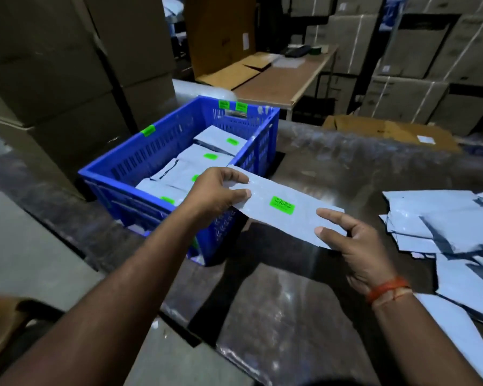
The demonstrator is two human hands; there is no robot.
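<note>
A flat pale grey mailer packet (265, 196) with a bright green label (282, 205) hangs level above the table, just right of a blue plastic crate (151, 160). My left hand (216, 190) pinches its left end over the crate's near right corner. My right hand (346, 238) pinches its right end, thumb on top. Inside the crate lie several similar grey packets (207, 157) with green labels.
A loose heap of grey packets (446, 229) without visible labels lies on the shiny table (332, 174) at the right. Stacked cardboard boxes (53, 65) rise at the left and back. A wooden table (285, 79) with flattened cardboard stands behind the crate.
</note>
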